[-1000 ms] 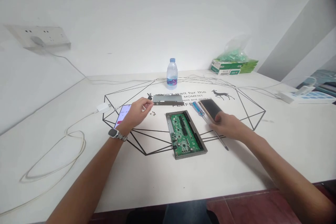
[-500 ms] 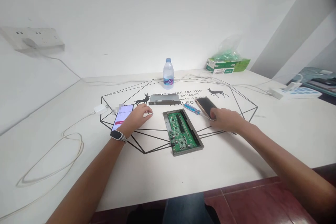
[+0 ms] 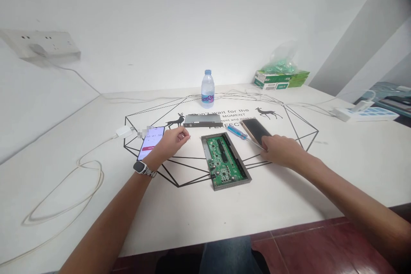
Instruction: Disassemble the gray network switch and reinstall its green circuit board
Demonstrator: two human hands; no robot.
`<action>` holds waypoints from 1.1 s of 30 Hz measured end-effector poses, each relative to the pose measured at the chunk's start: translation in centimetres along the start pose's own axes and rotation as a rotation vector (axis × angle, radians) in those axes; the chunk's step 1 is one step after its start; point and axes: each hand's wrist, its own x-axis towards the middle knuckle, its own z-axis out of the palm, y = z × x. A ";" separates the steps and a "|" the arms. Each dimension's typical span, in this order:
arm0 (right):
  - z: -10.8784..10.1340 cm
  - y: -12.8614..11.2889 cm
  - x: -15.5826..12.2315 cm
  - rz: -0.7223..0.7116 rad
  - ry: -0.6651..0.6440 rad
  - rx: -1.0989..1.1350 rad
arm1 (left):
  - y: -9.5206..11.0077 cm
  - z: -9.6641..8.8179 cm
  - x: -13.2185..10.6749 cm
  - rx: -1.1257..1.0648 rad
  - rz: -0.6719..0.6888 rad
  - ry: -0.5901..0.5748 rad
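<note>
An open grey metal case with a green circuit board (image 3: 224,162) lies in the middle of the white table (image 3: 199,218). Its grey cover (image 3: 203,120) lies behind it. My left hand (image 3: 170,142), with a watch on the wrist, hovers left of the case, thumb and fingers pinched on something too small to make out. My right hand (image 3: 280,150) rests right of the case, fingers curled over the shaft of a blue-handled screwdriver (image 3: 236,132), beside a dark phone (image 3: 255,130).
A lit phone (image 3: 150,142) with a timer lies by my left hand, plugged into a white charger (image 3: 122,131) whose cable loops (image 3: 64,199) at the left. At the back stand a water bottle (image 3: 207,90) and a green box (image 3: 279,80). A power strip (image 3: 366,114) lies at the far right.
My left hand drew back from the cover to the spot where small screws lay, then lifted slightly in a pinch. My right hand slid off the dark phone toward me.
</note>
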 end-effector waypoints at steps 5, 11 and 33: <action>0.5 0.4 -0.4 -0.078 -0.030 0.272 | 1.1 0.0 -0.3 -0.236 0.015 -0.009; -1.0 -1.1 -2.0 -0.134 -0.189 1.269 | 1.6 0.1 -0.5 -0.249 0.053 0.008; -0.8 -11.9 1.3 -0.699 0.355 1.571 | 4.8 3.4 -1.2 0.338 0.235 -0.167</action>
